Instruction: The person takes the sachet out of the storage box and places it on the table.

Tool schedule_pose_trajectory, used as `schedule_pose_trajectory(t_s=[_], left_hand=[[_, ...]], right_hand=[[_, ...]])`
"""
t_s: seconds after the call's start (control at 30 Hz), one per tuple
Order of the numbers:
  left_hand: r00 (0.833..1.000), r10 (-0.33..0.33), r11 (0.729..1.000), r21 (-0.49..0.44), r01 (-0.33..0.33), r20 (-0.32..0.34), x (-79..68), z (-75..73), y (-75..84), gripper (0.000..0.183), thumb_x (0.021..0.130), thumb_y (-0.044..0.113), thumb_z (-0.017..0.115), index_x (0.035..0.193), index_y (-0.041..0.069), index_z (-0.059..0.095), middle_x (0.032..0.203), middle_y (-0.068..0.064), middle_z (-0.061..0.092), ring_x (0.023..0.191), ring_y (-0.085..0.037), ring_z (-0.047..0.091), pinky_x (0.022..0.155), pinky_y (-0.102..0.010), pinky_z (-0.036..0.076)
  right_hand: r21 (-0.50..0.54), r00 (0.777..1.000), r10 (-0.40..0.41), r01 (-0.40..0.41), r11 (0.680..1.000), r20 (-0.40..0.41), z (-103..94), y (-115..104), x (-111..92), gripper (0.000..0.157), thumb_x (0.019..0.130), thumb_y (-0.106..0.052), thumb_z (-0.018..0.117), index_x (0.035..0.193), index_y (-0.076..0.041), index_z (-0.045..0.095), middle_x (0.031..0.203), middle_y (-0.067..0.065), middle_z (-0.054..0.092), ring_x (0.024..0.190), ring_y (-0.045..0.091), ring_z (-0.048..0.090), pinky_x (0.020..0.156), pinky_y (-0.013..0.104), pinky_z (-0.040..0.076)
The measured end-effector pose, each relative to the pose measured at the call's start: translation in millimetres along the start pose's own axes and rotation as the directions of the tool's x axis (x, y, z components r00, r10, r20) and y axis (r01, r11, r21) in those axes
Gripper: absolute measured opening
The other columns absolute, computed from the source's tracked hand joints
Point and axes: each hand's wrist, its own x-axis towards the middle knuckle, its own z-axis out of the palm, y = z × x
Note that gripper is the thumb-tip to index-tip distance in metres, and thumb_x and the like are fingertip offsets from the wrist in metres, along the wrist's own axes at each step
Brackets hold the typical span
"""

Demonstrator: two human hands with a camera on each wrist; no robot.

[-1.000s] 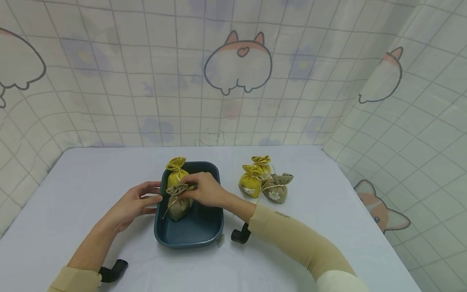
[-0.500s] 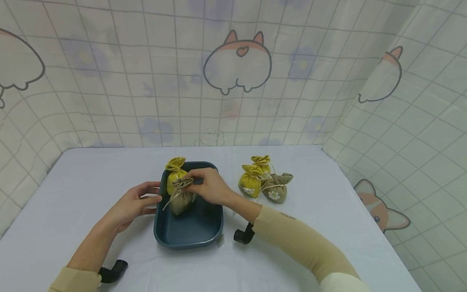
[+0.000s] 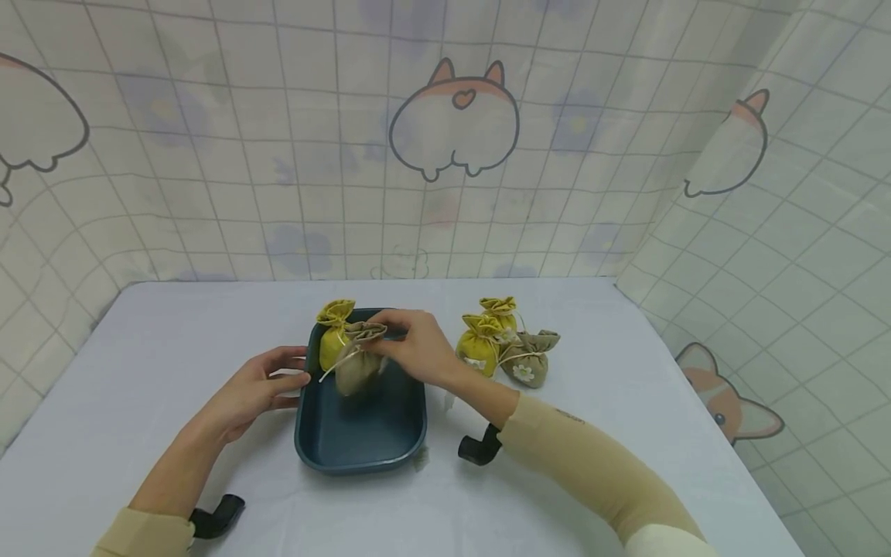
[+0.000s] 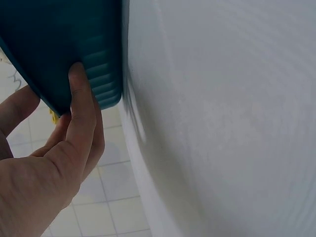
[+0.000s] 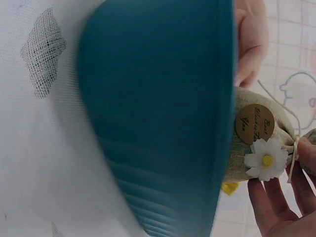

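Note:
A dark blue-green bin (image 3: 358,441) stands on the white table. My right hand (image 3: 425,350) pinches a beige drawstring pouch (image 3: 356,373) by its gathered neck and holds it over the bin's inside. In the right wrist view the pouch shows a white daisy (image 5: 266,159) and a round brown label (image 5: 255,123). Behind it, a yellow pouch (image 3: 330,350) sits in the bin's far left corner. The fairly straight fingers of my left hand (image 3: 254,391) touch the bin's left side; in the left wrist view, one fingertip (image 4: 76,69) lies against the outer wall.
Right of the bin, two yellow pouches (image 3: 479,346) and a beige pouch (image 3: 527,367) with a daisy stand close together. A patterned curtain (image 3: 292,155) hangs behind the table. Black wrist mounts (image 3: 480,446) show beneath both forearms.
My right hand has lifted the beige pouch and carried it back and to the right, beside the yellow one. The left hand and the bin have stayed in place.

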Motion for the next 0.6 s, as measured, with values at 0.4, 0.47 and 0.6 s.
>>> schedule_pose_trajectory(t_s=[0.4, 0.47, 0.6], left_hand=[[1.000, -0.003, 1.000, 0.007, 0.002, 0.001, 0.4, 0.0, 1.0, 0.064, 0.104, 0.012, 0.062, 0.156, -0.004, 0.030, 0.148, -0.030, 0.039, 0.127, -0.042, 0.052, 0.094, -0.043, 0.058], [1.000, -0.004, 1.000, 0.006, 0.004, 0.001, 0.2, 0.3, 0.1, 0.064, 0.104, 0.013, 0.063, 0.156, -0.004, 0.030, 0.148, -0.030, 0.039, 0.127, -0.042, 0.052, 0.095, -0.043, 0.058], [1.000, -0.004, 1.000, 0.006, 0.004, 0.002, -0.9, 0.2, -0.6, 0.064, 0.104, 0.013, 0.063, 0.156, -0.004, 0.030, 0.148, -0.030, 0.039, 0.127, -0.042, 0.052, 0.094, -0.043, 0.058]], right_hand=[[0.067, 0.995, -0.013, 0.020, 0.998, -0.102, -33.8, -9, -13, 0.017, 0.092, -0.005, 0.077, 0.109, -0.004, 0.075, 0.106, 0.006, 0.075, 0.098, 0.016, 0.069, 0.081, 0.029, 0.061], [0.088, 0.992, 0.011, -0.001, 0.996, -0.122, -40.6, -11, -18, 0.017, 0.093, -0.005, 0.076, 0.110, -0.004, 0.075, 0.106, 0.006, 0.075, 0.099, 0.017, 0.069, 0.082, 0.030, 0.061], [0.099, 0.983, 0.064, -0.047, 0.994, -0.174, -52.3, -13, -27, 0.018, 0.092, -0.005, 0.077, 0.110, -0.005, 0.076, 0.108, 0.004, 0.075, 0.103, 0.018, 0.069, 0.084, 0.032, 0.061]])
